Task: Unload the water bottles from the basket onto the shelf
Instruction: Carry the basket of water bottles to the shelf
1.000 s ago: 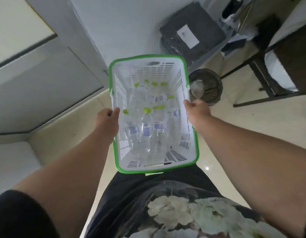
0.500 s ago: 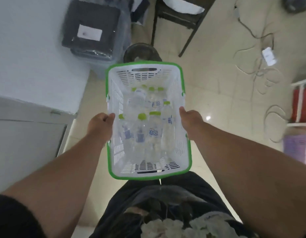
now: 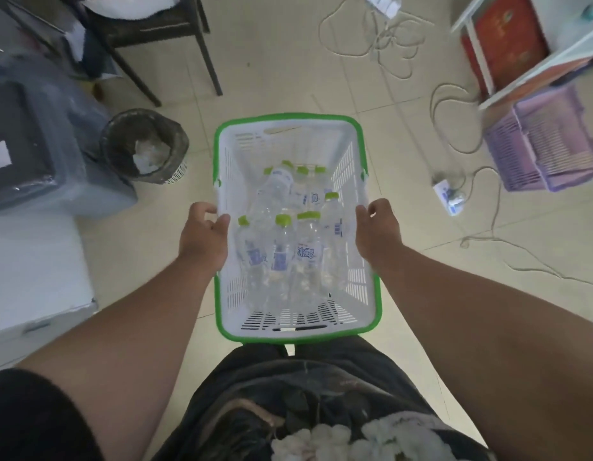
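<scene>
A white slatted basket [image 3: 288,141] with a green rim hangs in front of my body, carried above the tiled floor. Several clear water bottles [image 3: 282,247] with green caps and blue labels lie inside it. My left hand [image 3: 203,237] grips the basket's left rim and my right hand [image 3: 378,232] grips its right rim. A white shelf unit [image 3: 534,51] stands at the top right, with a red box on its lower level.
A dark waste bin [image 3: 145,144] sits left of the basket, beside a grey wrapped box [image 3: 39,151]. A dark chair frame [image 3: 175,44] stands at the top. Loose cables and a power strip [image 3: 450,194] cross the floor on the right. A purple crate [image 3: 548,144] lies under the shelf.
The view has swung to the right with the basket still held in both hands. The wall and door have left the view; the shelf, purple crate and cables have come in.
</scene>
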